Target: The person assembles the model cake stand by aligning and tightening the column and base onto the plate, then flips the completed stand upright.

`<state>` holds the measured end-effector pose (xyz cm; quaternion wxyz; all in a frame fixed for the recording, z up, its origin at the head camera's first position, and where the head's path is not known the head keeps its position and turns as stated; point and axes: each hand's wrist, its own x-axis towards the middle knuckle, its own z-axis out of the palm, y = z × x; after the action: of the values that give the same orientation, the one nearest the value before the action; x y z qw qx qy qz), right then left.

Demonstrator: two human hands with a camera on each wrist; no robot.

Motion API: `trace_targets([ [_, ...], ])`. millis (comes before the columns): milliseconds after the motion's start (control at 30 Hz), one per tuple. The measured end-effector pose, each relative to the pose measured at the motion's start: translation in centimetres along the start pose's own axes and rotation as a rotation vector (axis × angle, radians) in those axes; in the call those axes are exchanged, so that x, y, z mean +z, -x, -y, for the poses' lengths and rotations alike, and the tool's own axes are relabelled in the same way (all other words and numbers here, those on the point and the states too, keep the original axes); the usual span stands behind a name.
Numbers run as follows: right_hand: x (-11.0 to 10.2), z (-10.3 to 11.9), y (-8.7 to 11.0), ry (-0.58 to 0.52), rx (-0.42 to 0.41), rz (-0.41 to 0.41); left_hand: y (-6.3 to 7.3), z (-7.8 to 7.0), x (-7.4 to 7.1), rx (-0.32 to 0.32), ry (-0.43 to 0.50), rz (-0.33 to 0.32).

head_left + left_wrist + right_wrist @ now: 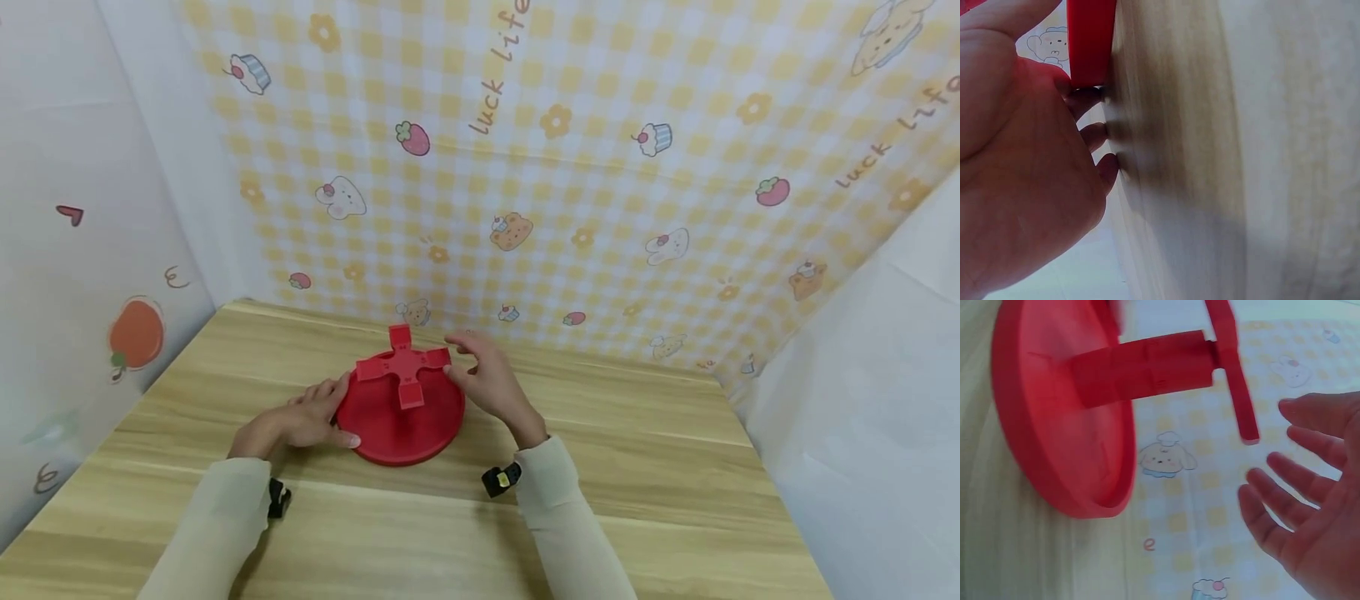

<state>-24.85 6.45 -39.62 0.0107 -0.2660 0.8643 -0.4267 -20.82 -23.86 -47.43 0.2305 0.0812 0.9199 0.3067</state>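
A red round base (378, 429) with a raised rim lies on the wooden table. From its middle rises a short red post (1147, 369), topped by a red four-armed cross (405, 364) with flat, square-ended arms. My left hand (303, 421) holds the base at its left rim, thumb along the near edge and fingers round the left side; in the left wrist view, fingertips reach the tabletop. Close by the cross's right arm is my right hand (487, 379), its fingers spread and loosely bent. The right wrist view shows a gap between those fingers and the cross arm.
The wood-grain table (615, 475) extends around the base. Behind it hangs a yellow checked cloth (600, 192) with cartoon prints, and white cloth (60, 167) walls the left side. A black wrist-worn device (501, 480) sits under the right cuff.
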Motion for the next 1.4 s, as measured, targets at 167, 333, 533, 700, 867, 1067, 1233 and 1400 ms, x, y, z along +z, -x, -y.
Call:
trace_targets([
  [167,0.6,-0.6,0.1,0.028,0.027,0.083,0.3,-0.2,-0.1,0.020,0.011,0.001],
  [333,0.7,-0.5,0.5,0.041,0.023,0.064,0.3,-0.3,0.1,0.026,0.018,-0.010],
  [533,0.6,-0.5,0.9,0.023,0.014,0.079,0.2,-0.3,0.1,0.020,0.020,0.001],
  [700,0.8,-0.1,1.4,-0.007,0.041,0.110,0.3,-0.1,0.2,0.024,0.023,0.004],
  [867,1.3,0.6,1.8,0.023,0.046,0.102,0.3,-0.1,0.1,0.026,0.041,0.004],
  [1067,2.1,1.5,2.2,0.077,0.050,0.076,0.5,-0.4,0.0,0.033,0.044,0.010],
  [1233,3.0,2.0,2.5,0.124,0.093,0.038,0.5,-0.5,0.0,0.040,0.035,0.007],
  [1400,4.0,2.7,2.7,0.149,0.128,-0.029,0.4,-0.3,0.1,0.034,0.023,0.000],
])
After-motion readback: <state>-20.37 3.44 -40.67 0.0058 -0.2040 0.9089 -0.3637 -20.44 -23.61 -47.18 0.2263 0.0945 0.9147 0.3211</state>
